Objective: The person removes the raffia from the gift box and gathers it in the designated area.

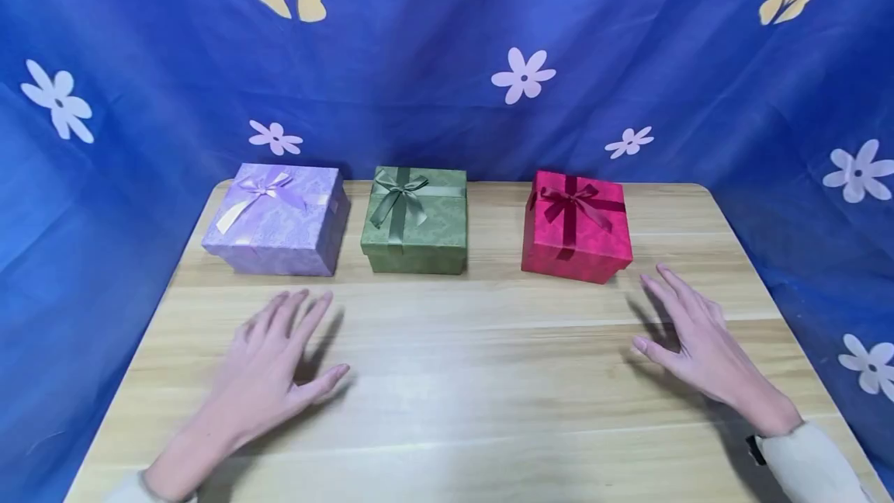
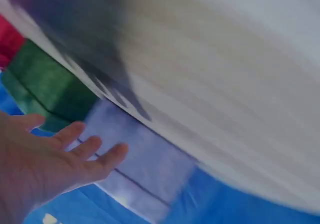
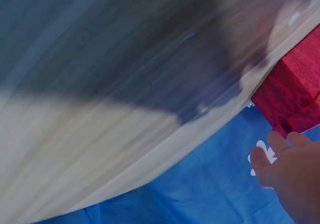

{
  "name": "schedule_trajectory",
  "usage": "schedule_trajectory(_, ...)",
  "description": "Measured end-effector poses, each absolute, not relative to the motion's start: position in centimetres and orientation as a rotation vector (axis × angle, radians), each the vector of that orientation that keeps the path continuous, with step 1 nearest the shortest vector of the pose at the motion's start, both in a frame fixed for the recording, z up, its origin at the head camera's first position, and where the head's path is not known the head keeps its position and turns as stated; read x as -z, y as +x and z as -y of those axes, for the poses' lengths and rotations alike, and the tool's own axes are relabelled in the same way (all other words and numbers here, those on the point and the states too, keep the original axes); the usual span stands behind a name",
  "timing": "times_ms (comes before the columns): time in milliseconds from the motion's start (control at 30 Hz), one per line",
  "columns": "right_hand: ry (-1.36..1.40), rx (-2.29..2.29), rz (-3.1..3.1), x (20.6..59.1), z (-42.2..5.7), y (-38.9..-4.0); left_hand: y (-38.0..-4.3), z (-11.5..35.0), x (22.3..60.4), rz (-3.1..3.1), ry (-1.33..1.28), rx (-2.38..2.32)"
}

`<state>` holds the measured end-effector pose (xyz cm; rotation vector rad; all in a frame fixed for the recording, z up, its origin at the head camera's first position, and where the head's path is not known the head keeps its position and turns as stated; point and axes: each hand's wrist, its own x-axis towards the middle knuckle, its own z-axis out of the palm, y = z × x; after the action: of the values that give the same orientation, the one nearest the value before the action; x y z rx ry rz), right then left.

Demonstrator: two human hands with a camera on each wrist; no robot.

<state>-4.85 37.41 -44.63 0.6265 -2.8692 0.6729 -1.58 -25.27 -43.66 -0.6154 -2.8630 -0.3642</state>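
Three lidded gift boxes with ribbon bows stand in a row near the table's far edge. At the left is a lavender gift box (image 1: 279, 247), in the middle a green gift box (image 1: 426, 223), and at the right a red gift box (image 1: 601, 223), turned slightly. My left hand (image 1: 268, 367) hovers in front of the lavender box, fingers spread and holding nothing. The right hand (image 1: 698, 344) is just to the front right of the red box, fingers extended and nothing in its grasp. In the right wrist view, those fingers (image 3: 280, 149) overlap the red box's lower edge.
The boxes stand on a light wood-grain table (image 1: 461, 379) with rounded far corners. A blue cloth (image 1: 433, 45) with white flowers and yellow prints hangs behind it and along both sides. A wider gap separates the green and red boxes.
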Motion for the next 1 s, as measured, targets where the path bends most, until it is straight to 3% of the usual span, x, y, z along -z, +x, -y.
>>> schedule_trajectory(400,0.495,-1.331,2.72,43.8,-36.3,-6.3,-1.9,16.1,42.2,2.888,-0.65,1.226)
schedule_trajectory(633,0.401,-1.89,2.419,43.2,-35.4,-8.7,-4.8,9.9,41.8,2.773,-0.764,1.637)
schedule_trajectory(833,0.209,-1.953,2.472,42.9,-34.7,-11.4,-7.7,5.4,41.1,2.711,-0.854,1.841)
schedule_trajectory(1000,0.078,-2.011,2.511,42.6,-34.2,-13.5,-10.3,2.1,41.2,2.579,-0.733,2.091)
